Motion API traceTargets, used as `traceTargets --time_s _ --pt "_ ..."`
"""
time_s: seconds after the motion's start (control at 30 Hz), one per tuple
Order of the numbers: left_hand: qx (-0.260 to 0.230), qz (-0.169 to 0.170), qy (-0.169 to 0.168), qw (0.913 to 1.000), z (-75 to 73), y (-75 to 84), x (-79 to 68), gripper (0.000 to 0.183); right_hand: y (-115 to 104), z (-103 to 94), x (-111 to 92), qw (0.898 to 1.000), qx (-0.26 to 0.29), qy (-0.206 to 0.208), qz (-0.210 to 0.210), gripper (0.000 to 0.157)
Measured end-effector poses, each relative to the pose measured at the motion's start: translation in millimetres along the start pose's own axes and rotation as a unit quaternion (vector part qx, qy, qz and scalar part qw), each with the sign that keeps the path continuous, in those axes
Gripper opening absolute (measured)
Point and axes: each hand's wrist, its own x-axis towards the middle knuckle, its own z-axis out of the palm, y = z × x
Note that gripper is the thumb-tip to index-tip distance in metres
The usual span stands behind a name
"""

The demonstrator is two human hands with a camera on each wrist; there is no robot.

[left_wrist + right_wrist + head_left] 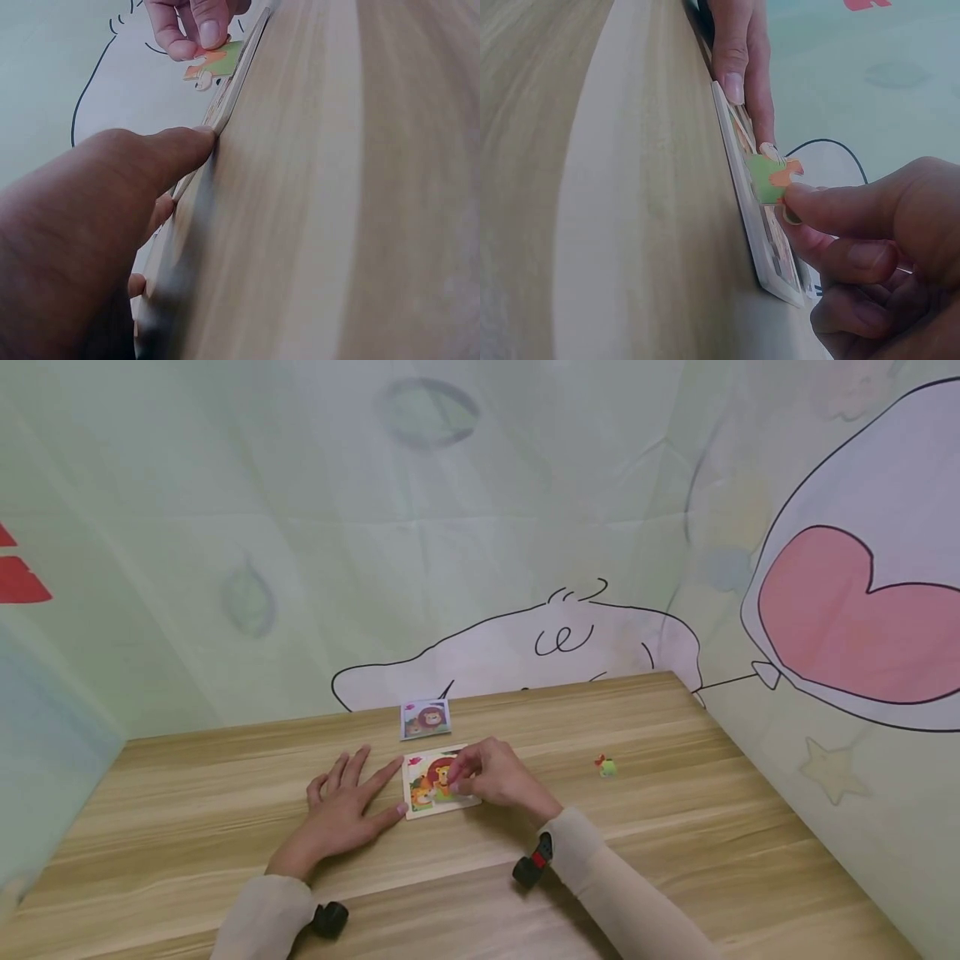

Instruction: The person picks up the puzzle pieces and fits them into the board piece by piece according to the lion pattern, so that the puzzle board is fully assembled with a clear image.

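A jigsaw board with a lion picture and a pale border lies flat on the table. My left hand is spread on the wood at its left side, thumb and index fingertip against the border. Over the board's right part, my right hand pinches a puzzle piece between thumb and index finger. That piece is green and orange with a small white patch, and it is held tilted at the board's surface. The right fingers hide part of the picture.
Behind the board lies a card with a matching lion picture. A loose puzzle piece, green and red, rests to the right on the wooden table. A printed cloth hangs behind the table's back edge.
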Motion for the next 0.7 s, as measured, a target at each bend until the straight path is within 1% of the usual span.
traceTargets --time_s 0.13,0.43,0.7 --pt "0.001 0.000 -0.001 1.0000 -0.4 0.3 -0.2 0.077 -0.1 2.0 0.4 1.000 -0.015 -0.002 -0.003 0.011" --pt "-0.003 -0.001 -0.005 1.0000 -1.6 1.4 -0.5 0.078 1.8 5.4 2.8 1.000 -0.022 -0.005 -0.007 0.011" --pt "-0.004 0.000 0.000 1.0000 -1.8 2.9 -1.6 0.077 0.2 7.7 2.5 0.999 -0.048 0.006 -0.021 0.009"
